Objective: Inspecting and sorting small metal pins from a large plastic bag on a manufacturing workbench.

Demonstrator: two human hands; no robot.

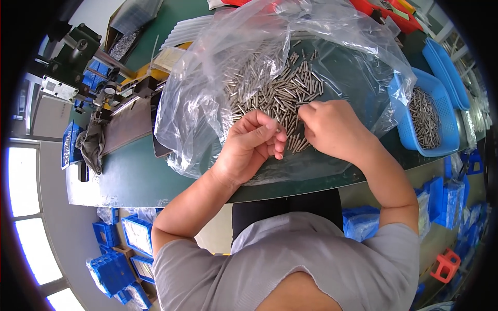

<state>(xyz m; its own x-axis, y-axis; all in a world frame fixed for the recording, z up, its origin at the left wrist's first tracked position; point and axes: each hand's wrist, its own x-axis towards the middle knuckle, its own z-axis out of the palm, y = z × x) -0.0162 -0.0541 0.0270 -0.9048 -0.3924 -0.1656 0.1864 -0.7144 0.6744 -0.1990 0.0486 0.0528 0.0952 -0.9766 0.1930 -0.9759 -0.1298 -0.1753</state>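
A heap of small silvery metal pins (282, 93) lies on a large clear plastic bag (192, 98) spread over the green table. At the near edge of the heap, my left hand (248, 147) is turned partly palm up with its fingers curled. Its thumb and fingertips close on what looks like one small metal pin (278, 130). Back upward, my right hand (334, 128) is beside the right side of the heap. Its fingers are bent and pressed together, with the tips close to the pins. Whatever those fingertips hold is hidden.
A blue basket (448, 142) of similar pins stands at the table's right edge, near another blue basket (441, 67). A machine with a metal slide (127, 103) occupies the left side. Blue crates (111, 272) and a red stool (446, 265) are on the floor.
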